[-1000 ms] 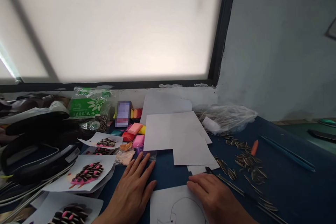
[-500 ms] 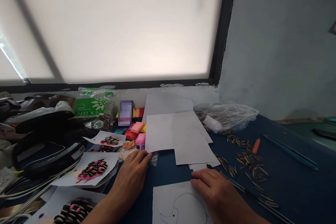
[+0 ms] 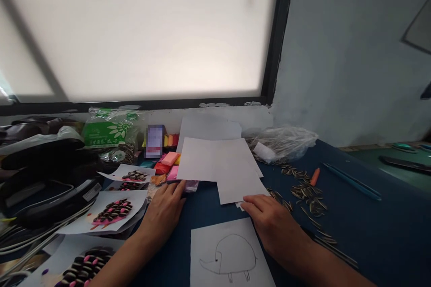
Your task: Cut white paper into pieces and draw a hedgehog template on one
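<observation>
My left hand (image 3: pixel 164 208) lies palm down with its fingers loosely stretched, at the front of the coloured clay packets (image 3: pixel 170 158) and a clear wrapper (image 3: pixel 191 185). My right hand (image 3: pixel 274 222) reaches over the near corner of the stacked white sheets (image 3: pixel 215 159). Its fingertips touch the lower edge, thumb and forefinger slightly apart. Between my forearms lies a paper with a pencil-like outline of a hedgehog (image 3: pixel 232 253), partly cut off by the frame's bottom. A dark pen-like stick (image 3: pixel 332 247) runs out beyond my right wrist, its other end hidden.
Seed-decorated hedgehog pictures (image 3: pixel 112 212) lie at left, beside a black headset-like object (image 3: pixel 63 202) and cables. A green seed bag (image 3: pixel 111 132) stands behind. Loose sunflower seeds (image 3: pixel 308 197), an orange crayon-like stick (image 3: pixel 315 176), blue tweezers (image 3: pixel 353 182) and a clear plastic bag (image 3: pixel 286 143) are at right.
My right hand has moved forward from beside the drawing onto the near edge of the white sheets. More of the drawing shows. My left hand stays by the clay packets; the view has shifted slightly.
</observation>
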Demonstrator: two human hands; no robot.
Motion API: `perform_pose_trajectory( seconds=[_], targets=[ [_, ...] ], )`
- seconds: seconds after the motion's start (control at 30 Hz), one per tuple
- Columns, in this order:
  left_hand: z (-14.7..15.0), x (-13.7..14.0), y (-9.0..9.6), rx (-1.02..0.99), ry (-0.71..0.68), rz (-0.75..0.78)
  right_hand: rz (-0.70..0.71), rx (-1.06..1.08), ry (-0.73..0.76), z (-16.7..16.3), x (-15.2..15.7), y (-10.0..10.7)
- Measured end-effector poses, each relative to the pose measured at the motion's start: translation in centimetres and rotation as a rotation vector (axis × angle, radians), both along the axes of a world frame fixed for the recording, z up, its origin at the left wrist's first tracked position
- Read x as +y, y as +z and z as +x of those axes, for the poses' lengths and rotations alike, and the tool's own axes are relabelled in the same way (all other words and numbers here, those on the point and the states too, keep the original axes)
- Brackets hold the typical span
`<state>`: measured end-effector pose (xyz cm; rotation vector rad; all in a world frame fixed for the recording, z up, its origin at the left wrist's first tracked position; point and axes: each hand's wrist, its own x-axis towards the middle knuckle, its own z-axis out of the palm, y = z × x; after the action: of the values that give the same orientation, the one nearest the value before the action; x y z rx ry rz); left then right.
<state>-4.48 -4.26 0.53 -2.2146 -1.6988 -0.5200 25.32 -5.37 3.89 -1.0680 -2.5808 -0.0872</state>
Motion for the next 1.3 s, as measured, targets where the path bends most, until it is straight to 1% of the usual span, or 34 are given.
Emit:
perform_pose_trajectory(
  seconds=[0.2, 0.3, 0.37, 0.43, 0.5, 0.57, 0.63, 0.67, 0.7, 0.73, 0.8, 0.9, 0.97, 1.0, 1.03, 1.1, 1.17, 1.2, 1.23, 1.3],
  targets=[
    [-0.1, -0.3, 1.2, 0.021, -0.028, -0.022, -0.003, 0.019, 0.022, -0.2, 0.0, 0.1],
    [-0.3, -1.1, 1.3, 0.031, -0.040, -0.016, 0.002, 0.004, 0.000, -0.3, -0.1, 0.8],
    [-0.4, -1.7, 1.4, 0.031, -0.050, -0.010, -0.015, -0.056, -0.084, -0.3, -0.3, 1.7],
    [-0.4, -2.3, 1.7, 0.013, -0.059, 0.000, -0.061, -0.165, -0.232, -0.3, -0.5, 2.8],
    [-0.1, -2.8, 2.2, -0.019, -0.070, 0.014, -0.144, -0.289, -0.370, -0.3, -0.6, 3.8],
    [0.6, -3.3, 2.7, -0.053, -0.106, 0.013, -0.227, -0.372, -0.450, -0.2, -0.6, 4.4],
    [1.7, -3.9, 2.9, -0.096, -0.190, -0.027, -0.273, -0.406, -0.474, -0.1, -0.6, 4.7],
    [2.3, -4.2, 2.8, -0.126, -0.250, -0.072, -0.282, -0.411, -0.471, -0.1, -0.6, 4.7],
    [2.9, -4.5, 2.6, -0.209, -0.310, -0.129, -0.293, -0.416, -0.469, 0.0, -0.6, 4.7],
    [3.4, -4.7, 2.3, -0.251, -0.321, -0.188, -0.304, -0.419, -0.467, 0.0, -0.5, 4.6],
    [4.0, -5.0, 1.7, -0.304, -0.298, -0.284, -0.322, -0.418, -0.464, 0.2, -0.4, 4.6],
    [4.0, -4.9, 1.2, -0.313, -0.241, -0.348, -0.328, -0.394, -0.448, 0.4, -0.4, 4.6],
    [3.7, -4.7, 1.2, -0.313, -0.228, -0.368, -0.349, -0.260, -0.411, 0.6, -0.5, 4.8],
    [3.6, -4.6, 1.2, -0.312, -0.221, -0.376, -0.386, -0.139, -0.379, 0.6, -0.7, 5.0],
    [3.6, -4.6, 1.2, -0.310, -0.215, -0.382, -0.455, 0.007, -0.337, 0.6, -0.8, 5.1],
    [3.6, -4.5, 1.3, -0.304, -0.198, -0.387, -0.690, 0.310, -0.221, 0.5, -1.2, 5.5],
    [3.8, -4.6, 1.3, -0.301, -0.178, -0.389, -0.944, 0.528, -0.109, 0.3, -1.5, 5.7],
    [3.9, -4.6, 1.3, -0.300, -0.169, -0.390, -1.043, 0.615, -0.070, 0.2, -1.6, 5.7],
    [4.0, -4.7, 1.3, -0.299, -0.160, -0.391, -1.117, 0.693, -0.047, 0.1, -1.6, 5.7],
    [4.1, -4.9, 1.4, -0.300, -0.148, -0.390, -1.197, 0.837, -0.035, 0.0, -1.6, 5.3]
  ],
)
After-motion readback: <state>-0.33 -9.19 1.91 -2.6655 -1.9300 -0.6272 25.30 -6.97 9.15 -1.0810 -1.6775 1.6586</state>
